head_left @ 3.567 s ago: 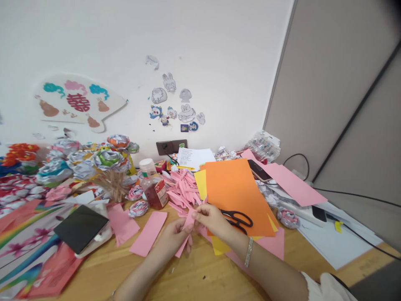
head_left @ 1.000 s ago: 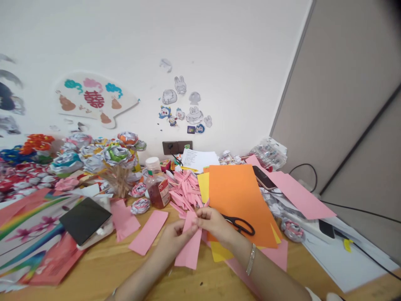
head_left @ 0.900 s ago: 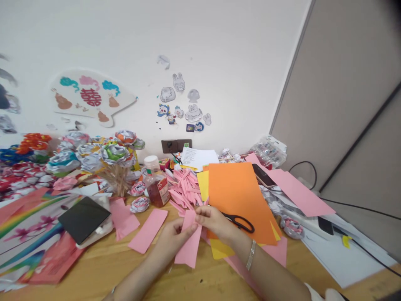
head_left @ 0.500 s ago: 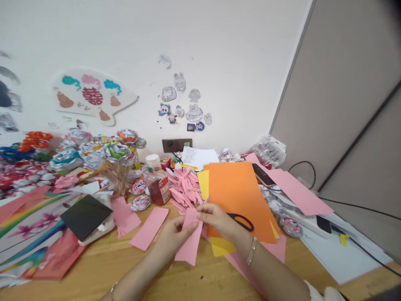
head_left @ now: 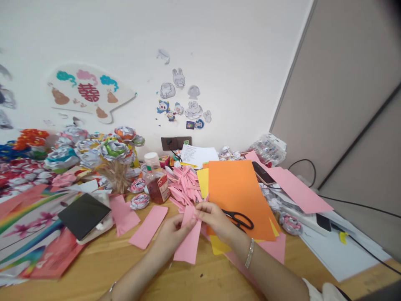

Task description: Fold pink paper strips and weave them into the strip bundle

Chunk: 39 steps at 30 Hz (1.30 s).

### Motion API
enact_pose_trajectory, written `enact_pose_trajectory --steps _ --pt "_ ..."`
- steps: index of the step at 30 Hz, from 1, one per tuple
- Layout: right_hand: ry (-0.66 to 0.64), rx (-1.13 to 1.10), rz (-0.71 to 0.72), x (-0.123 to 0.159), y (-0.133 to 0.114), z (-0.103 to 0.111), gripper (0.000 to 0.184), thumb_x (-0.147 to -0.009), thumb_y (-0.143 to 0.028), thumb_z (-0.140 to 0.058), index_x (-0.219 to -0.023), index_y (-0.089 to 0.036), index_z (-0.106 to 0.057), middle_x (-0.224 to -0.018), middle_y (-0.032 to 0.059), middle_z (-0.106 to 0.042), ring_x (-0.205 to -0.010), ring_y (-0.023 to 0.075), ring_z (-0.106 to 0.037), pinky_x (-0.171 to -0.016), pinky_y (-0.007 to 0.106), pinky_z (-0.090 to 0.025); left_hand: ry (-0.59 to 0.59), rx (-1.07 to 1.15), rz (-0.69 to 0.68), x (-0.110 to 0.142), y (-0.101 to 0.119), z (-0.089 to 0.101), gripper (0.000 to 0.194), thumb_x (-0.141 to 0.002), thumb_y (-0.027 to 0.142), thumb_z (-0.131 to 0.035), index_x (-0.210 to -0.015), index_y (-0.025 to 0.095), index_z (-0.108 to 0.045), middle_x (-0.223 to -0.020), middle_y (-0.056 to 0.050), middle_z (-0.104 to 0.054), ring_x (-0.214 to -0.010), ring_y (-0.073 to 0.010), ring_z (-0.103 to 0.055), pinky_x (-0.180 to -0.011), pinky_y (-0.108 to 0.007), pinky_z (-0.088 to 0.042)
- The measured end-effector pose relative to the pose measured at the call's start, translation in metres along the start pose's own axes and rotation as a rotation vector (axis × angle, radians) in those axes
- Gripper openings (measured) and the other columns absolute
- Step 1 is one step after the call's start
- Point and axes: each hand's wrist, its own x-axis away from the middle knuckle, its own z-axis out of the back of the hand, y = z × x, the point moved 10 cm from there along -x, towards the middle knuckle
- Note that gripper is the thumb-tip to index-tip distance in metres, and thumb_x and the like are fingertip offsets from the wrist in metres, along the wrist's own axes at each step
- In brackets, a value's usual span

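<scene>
Between my two hands is a strip of pink paper (head_left: 188,246), slanting down toward me over the wooden table. My left hand (head_left: 175,234) grips its left side, thumb lying across the front. At the strip's upper right edge, the thumb and fingers of my right hand (head_left: 209,217) pinch it. Another pink strip (head_left: 148,228) lies flat to the left of my left hand. Just beyond my fingertips is a pile of narrow folded pink paper pieces (head_left: 186,184). Black-handled scissors (head_left: 241,219) rest on the orange sheets beside my right hand, which partly hides them.
Orange paper (head_left: 234,184) overlies yellow sheets at centre right. A bottle of red liquid (head_left: 156,184) stands behind the flat strip. Paper flowers (head_left: 114,150) crowd the back left. A dark square device (head_left: 84,216) lies at left, a phone (head_left: 262,173) at right, near cables.
The view has shifted slightly. My right hand has moved a little left along the strip's top, and more of the scissors shows. Both hands still hold the pink strip.
</scene>
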Motion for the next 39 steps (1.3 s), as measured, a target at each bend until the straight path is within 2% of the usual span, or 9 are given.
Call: enact_pose_trajectory --steps 11,18,25,27,30,34,39 --pt "0.021 0.048 0.077 0.002 -0.006 -0.002 0.022 -0.07 -0.032 -0.059 -0.062 -0.014 -0.049 -0.057 -0.0036 -0.043 -0.054 0.0077 -0.04 -0.052 0.02 -0.031 0.045 0.025 -0.028 -0.001 0.001 0.004 0.029 -0.067 0.043 -0.054 -0.058 0.015 -0.054 -0.055 0.003 -0.05 -0.053 -0.0123 -0.043 -0.048 -0.021 -0.032" --pt "0.081 0.232 0.164 0.003 -0.011 0.001 0.026 -0.073 -0.034 -0.053 -0.058 -0.016 -0.043 -0.054 -0.005 -0.036 -0.051 0.0078 -0.033 -0.049 0.02 -0.027 0.041 -0.104 -0.079 -0.001 -0.001 0.002 0.027 -0.069 0.039 -0.05 -0.056 0.016 -0.05 -0.053 0.004 -0.045 -0.053 -0.012 -0.04 -0.047 -0.021 -0.03" --pt "0.107 0.405 0.229 0.003 -0.01 0.004 0.028 -0.08 -0.035 -0.043 -0.06 -0.016 -0.043 -0.056 -0.0034 -0.037 -0.055 0.0094 -0.036 -0.052 0.02 -0.031 0.02 -0.047 -0.024 0.001 -0.002 -0.002 0.025 -0.069 0.038 -0.049 -0.06 0.014 -0.053 -0.058 0.002 -0.049 -0.057 -0.0138 -0.043 -0.05 -0.022 -0.033" --pt "0.107 0.438 0.242 0.002 -0.01 0.004 0.023 -0.08 -0.032 -0.043 -0.066 -0.016 -0.048 -0.06 -0.0025 -0.042 -0.058 0.0098 -0.039 -0.054 0.021 -0.032 0.054 -0.033 -0.009 0.001 -0.001 0.001 0.024 -0.067 0.037 -0.051 -0.057 0.015 -0.051 -0.055 0.003 -0.047 -0.055 -0.0133 -0.042 -0.049 -0.022 -0.031" --pt "0.125 0.449 0.255 0.003 -0.01 0.003 0.014 -0.08 -0.027 -0.044 -0.085 -0.017 -0.053 -0.068 -0.0015 -0.047 -0.061 0.0101 -0.042 -0.057 0.021 -0.033 0.091 0.002 -0.009 0.001 -0.001 0.004 0.025 -0.064 0.037 -0.054 -0.051 0.016 -0.047 -0.051 0.005 -0.042 -0.052 -0.0122 -0.039 -0.048 -0.022 -0.029" --pt "0.071 0.503 0.259 0.006 -0.014 -0.005 0.022 -0.081 -0.023 -0.043 -0.102 -0.02 -0.049 -0.065 -0.0032 -0.044 -0.058 0.0095 -0.041 -0.056 0.02 -0.033 0.117 0.094 0.015 0.0 -0.005 0.008 0.024 -0.062 0.037 -0.057 -0.051 0.016 -0.05 -0.05 0.005 -0.046 -0.051 -0.0124 -0.041 -0.048 -0.022 -0.029" --pt "-0.002 0.603 0.262 0.009 -0.023 -0.01 0.026 -0.082 -0.02 -0.039 -0.108 -0.02 -0.046 -0.062 -0.0042 -0.041 -0.058 0.0098 -0.04 -0.057 0.02 -0.033 0.08 0.257 0.073 -0.001 -0.014 0.006 0.023 -0.061 0.038 -0.062 -0.059 0.015 -0.058 -0.055 0.002 -0.057 -0.056 -0.0149 -0.05 -0.051 -0.023 -0.035"
